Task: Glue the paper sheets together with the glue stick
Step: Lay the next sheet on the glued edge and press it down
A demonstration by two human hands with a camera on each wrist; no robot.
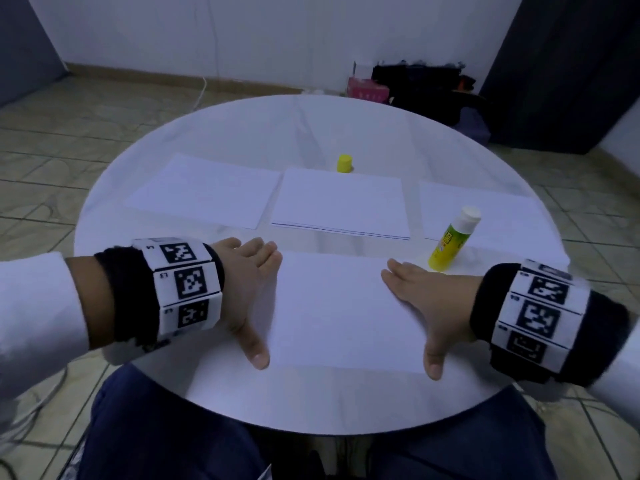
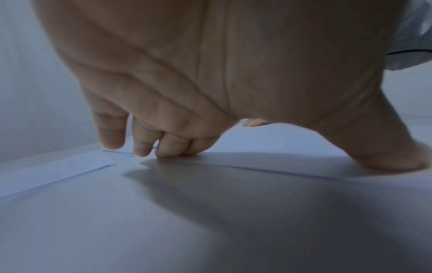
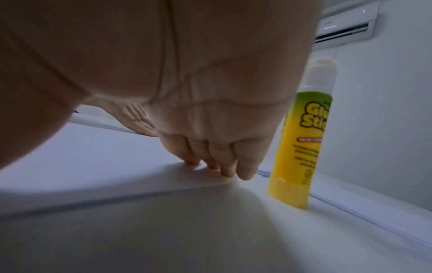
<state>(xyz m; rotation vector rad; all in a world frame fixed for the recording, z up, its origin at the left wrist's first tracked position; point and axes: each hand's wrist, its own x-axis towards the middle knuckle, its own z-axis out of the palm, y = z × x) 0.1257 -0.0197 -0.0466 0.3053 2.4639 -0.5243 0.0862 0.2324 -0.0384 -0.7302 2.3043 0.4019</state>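
A white paper sheet [image 1: 343,310] lies at the near middle of the round white table [image 1: 311,403]. My left hand [image 1: 254,289] presses straight fingers on its left edge, thumb spread toward me. My right hand [image 1: 420,303] lies flat on its right edge, thumb also spread. The uncapped yellow glue stick [image 1: 453,239] stands upright just beyond my right hand, seen close in the right wrist view [image 3: 301,136]. Its yellow cap [image 1: 345,163] stands farther back. My left fingers [image 2: 163,146] touch the paper edge in the left wrist view.
Three more lots of white paper lie across the table's middle: a sheet at the left [image 1: 204,192], a thin stack in the centre [image 1: 341,204], a sheet at the right [image 1: 485,213]. Beyond the table, a pink box [image 1: 367,88] and dark bags [image 1: 429,88] sit on the floor.
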